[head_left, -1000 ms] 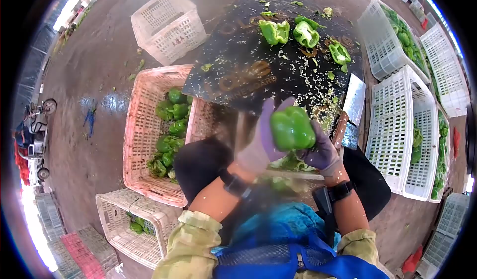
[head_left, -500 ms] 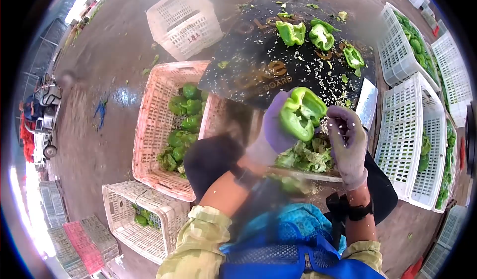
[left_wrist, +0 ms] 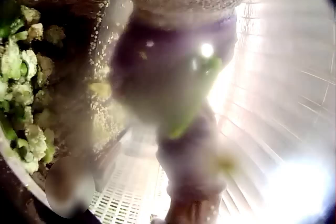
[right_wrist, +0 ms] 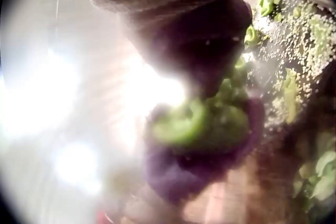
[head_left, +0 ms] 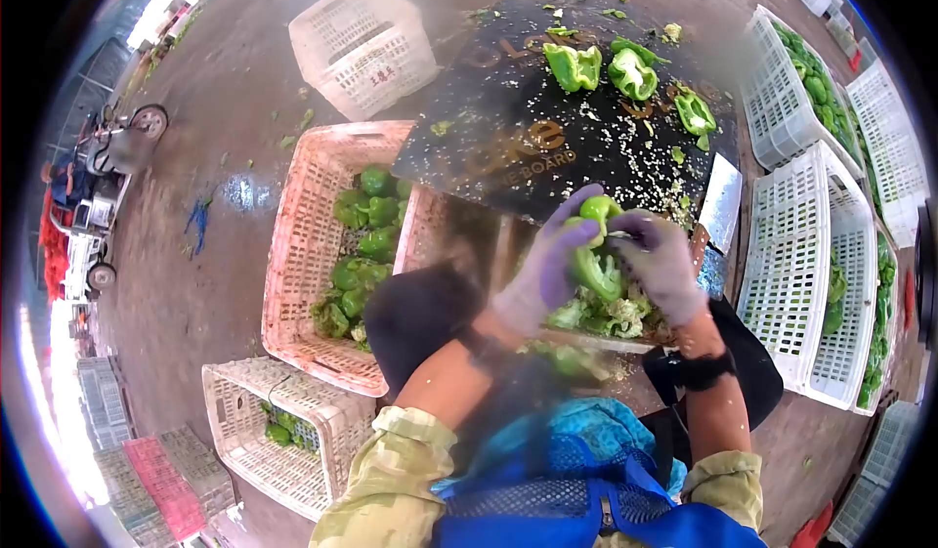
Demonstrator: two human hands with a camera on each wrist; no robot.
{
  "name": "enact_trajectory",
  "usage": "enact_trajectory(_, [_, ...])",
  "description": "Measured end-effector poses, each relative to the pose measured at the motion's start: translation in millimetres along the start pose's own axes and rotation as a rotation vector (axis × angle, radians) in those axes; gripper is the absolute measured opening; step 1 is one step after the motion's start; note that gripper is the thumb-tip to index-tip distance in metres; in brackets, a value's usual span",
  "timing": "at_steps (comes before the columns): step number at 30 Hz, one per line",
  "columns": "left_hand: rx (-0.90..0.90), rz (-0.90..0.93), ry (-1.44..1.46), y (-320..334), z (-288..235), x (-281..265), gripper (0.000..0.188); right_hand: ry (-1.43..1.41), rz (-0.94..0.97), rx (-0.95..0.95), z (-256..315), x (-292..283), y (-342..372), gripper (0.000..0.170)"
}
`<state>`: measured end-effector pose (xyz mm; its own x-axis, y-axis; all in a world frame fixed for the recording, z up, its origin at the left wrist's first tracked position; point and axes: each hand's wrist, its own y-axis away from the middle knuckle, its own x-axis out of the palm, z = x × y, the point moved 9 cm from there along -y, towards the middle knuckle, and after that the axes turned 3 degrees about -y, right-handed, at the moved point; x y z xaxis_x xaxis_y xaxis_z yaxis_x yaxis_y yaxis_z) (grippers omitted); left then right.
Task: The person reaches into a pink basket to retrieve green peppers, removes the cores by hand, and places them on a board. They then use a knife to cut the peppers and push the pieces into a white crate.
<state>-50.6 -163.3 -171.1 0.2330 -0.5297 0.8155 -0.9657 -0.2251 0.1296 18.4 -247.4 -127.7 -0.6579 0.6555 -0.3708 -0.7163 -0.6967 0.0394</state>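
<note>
- Nearest, an opened green pepper (head_left: 597, 274) is held up between the left hand (head_left: 543, 267) and the right hand (head_left: 664, 263), both gloved, above a heap of scraps (head_left: 628, 316).
- The left grip is clamped round one side of the pepper; the right grip is closed on the other, fingers bent in against it.
- At left, beside a dark-clad knee (head_left: 418, 316), green peppers (head_left: 380, 212) are held in a pink crate (head_left: 286, 274).
- Beyond the hands, a black surface (head_left: 513, 99) is strewn with pale seeds (head_left: 625, 147); a broad-bladed knife (head_left: 721, 201) is laid at its right edge.
- Farther up, three cut pepper pieces (head_left: 573, 67) are spread.
- At right, white crates (head_left: 779, 265) are ranged.
</note>
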Motion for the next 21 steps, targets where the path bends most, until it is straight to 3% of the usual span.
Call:
enact_trajectory(1, [0.005,0.007,0.066,-4,-4,-2,0.056,-0.269,0.072,0.243,0,-5,10,0.018])
enact_trajectory(3, [0.012,0.024,0.201,-9,-14,-1,0.059,-0.410,0.206,0.310,2,-21,30,0.015])
enact_trajectory(4, [0.016,0.012,0.215,-7,-19,3,0.060,-0.127,0.327,0.448,-8,-29,42,0.018])
enact_trajectory(5, [0.031,-0.005,0.133,-5,-20,3,0.060,0.166,0.303,0.091,20,-31,37,0.023])
enact_trajectory(7, [0.047,-0.023,-0.036,-6,-17,7,0.061,0.419,0.001,-0.128,49,-45,40,0.028])
enact_trajectory(8, [0.039,0.006,-0.086,-8,-10,7,0.062,-0.088,0.090,0.208,36,-30,39,0.028])
enact_trajectory(11, [0.066,0.111,-0.256,-6,-9,23,0.062,-0.062,0.392,0.269,21,24,31,0.023])
enact_trajectory(18, [0.087,-0.047,-0.272,-1,-12,3,0.055,-0.421,0.211,0.341,-15,41,28,0.017])
enact_trajectory(21, [0.084,-0.156,-0.118,2,-9,-6,0.051,-0.131,0.059,0.090,6,32,28,0.017])
